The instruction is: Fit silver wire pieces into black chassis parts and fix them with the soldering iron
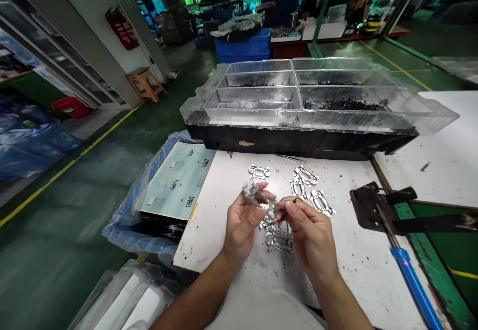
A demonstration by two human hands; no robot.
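Metal frame (254,194), one unit, is held above the white worktable (212,210), in front of the body and between the two hands. Left hand (241,223): thumb and fingers grasp the frame by its sides, with its near end directed toward the right hand. Right hand (311,233): thumb and forefinger are pinched at that near end on what looks like a small dark strip (296,200); the fingers hide most of it, and whether it is seated in the frame cannot be told. The step in hand appears to be fitting the strip to the frame. The next move, as judged, calls for a steady left grip, alignment of the strip with the frame end, and light fingertip pressure, since the frame looks thin enough to bend. Count of parts: one frame in hand; one loose frame (259,171) beyond the left hand; three in a group (321,202) beyond the right hand; and a pile (280,240) beneath the hands, partly covered, exact number not readable. One clear divided tray (239,117) stands at the back of the table; heaps of black strips (339,105) show in three compartments, too many to count. One blue-handled tool (414,285) lies at the right.
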